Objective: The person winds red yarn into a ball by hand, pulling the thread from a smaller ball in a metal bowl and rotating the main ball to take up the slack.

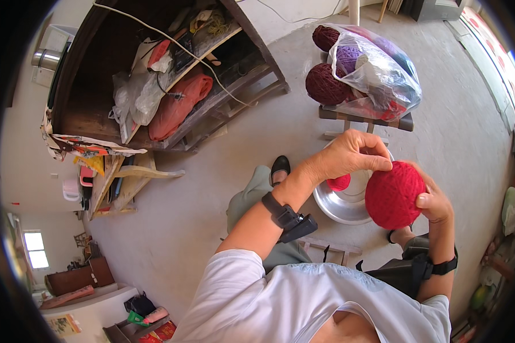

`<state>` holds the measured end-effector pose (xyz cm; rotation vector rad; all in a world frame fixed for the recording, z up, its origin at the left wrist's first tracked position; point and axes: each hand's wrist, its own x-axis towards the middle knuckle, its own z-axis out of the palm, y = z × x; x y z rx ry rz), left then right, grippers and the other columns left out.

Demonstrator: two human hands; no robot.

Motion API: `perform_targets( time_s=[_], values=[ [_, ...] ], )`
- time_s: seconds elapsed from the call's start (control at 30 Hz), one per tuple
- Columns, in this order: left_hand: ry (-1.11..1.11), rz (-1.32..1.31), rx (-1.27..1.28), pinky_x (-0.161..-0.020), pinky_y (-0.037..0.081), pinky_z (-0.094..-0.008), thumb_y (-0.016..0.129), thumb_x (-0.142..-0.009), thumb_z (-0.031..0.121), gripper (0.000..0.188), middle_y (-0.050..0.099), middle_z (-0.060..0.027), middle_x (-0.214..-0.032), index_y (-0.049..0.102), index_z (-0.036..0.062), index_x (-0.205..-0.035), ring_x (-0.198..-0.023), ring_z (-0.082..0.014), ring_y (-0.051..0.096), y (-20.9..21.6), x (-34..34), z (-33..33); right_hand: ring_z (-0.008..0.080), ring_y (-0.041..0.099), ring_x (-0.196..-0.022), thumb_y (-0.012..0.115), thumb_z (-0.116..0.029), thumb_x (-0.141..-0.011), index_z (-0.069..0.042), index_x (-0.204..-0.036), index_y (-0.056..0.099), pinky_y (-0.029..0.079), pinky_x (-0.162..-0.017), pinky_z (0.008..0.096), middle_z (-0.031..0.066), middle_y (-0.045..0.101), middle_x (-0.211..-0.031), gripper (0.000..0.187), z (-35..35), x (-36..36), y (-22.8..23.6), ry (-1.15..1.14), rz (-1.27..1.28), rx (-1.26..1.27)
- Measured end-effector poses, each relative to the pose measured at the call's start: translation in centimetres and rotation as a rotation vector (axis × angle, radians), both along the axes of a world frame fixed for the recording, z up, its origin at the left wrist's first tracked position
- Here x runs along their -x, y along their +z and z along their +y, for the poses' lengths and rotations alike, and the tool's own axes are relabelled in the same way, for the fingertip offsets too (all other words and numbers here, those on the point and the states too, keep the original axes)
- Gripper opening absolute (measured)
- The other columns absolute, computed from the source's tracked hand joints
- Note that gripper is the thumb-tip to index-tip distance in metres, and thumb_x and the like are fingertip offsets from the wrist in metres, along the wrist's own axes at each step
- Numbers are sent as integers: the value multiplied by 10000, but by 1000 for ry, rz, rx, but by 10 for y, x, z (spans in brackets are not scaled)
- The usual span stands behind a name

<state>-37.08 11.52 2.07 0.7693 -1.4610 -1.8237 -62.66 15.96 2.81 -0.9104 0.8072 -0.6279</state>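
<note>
A large ball of red yarn (393,197) is held up in front of me. My right hand (436,197) wraps around its right side, with the thumb pressed on the near face and the other fingers mostly behind it. At the ball's upper left, my left hand (360,151) is closed in a pinch, thumb and forefinger touching the red yarn; a separate strand cannot be made out. Below the hands a shiny metal basin (340,214) rests on the floor. A smaller red yarn ball (339,183) lies in it, partly covered by my left wrist.
Beyond the basin, a small stool (405,123) bears a clear plastic bag (383,77) stuffed with yarn balls, some dark red (326,84) and one purple (348,58). An open wooden cabinet (80,117) with plastic bags stands at the left. Assorted items line the right wall.
</note>
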Motion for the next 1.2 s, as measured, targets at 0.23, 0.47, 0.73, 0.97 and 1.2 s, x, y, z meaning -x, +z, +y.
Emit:
perform_targets(
  time_s=[0.23,0.47,0.73,0.97,1.2],
  values=[
    [-24,80,-113,-656,494,-215,670,-949,200,171,671,-8,-827,698,32,-964,-742,-63,592,-6,13,-6,328,451,-1340,557,-406,-855,-8,-1454,392,357,-1126,480,178,447,-1466,739,13,82,-71,-273,-270,198],
    [-165,-42,-203,-641,491,-219,638,-968,205,194,683,-17,-844,700,21,-970,-712,-67,591,-19,13,6,323,416,-1376,548,-363,-961,-63,-1466,390,326,-1153,511,140,424,-1502,608,-14,47,-44,-514,-785,178],
    [-412,-100,-231,-644,481,-213,658,-947,188,194,680,-16,-847,711,2,-961,-708,-60,582,-7,13,10,238,568,-1156,752,-183,-754,-24,-1400,408,449,-1003,348,137,550,-1279,749,-20,3,-12,-746,462,557],
    [-75,-75,-26,-715,473,-216,690,-910,103,99,679,3,-857,719,11,-936,-796,-55,591,13,1,0,245,579,-1159,810,-254,-693,-41,-1376,457,447,-1018,376,147,591,-1240,798,-14,1,1,-310,405,341],
    [124,-96,3,-661,463,-212,738,-868,101,87,667,4,-814,719,28,-910,-734,-55,566,2,9,-4,215,505,-1257,788,-483,-729,3,-1441,410,360,-1092,359,131,524,-1373,941,-10,9,-7,55,-95,-39]
  ],
)
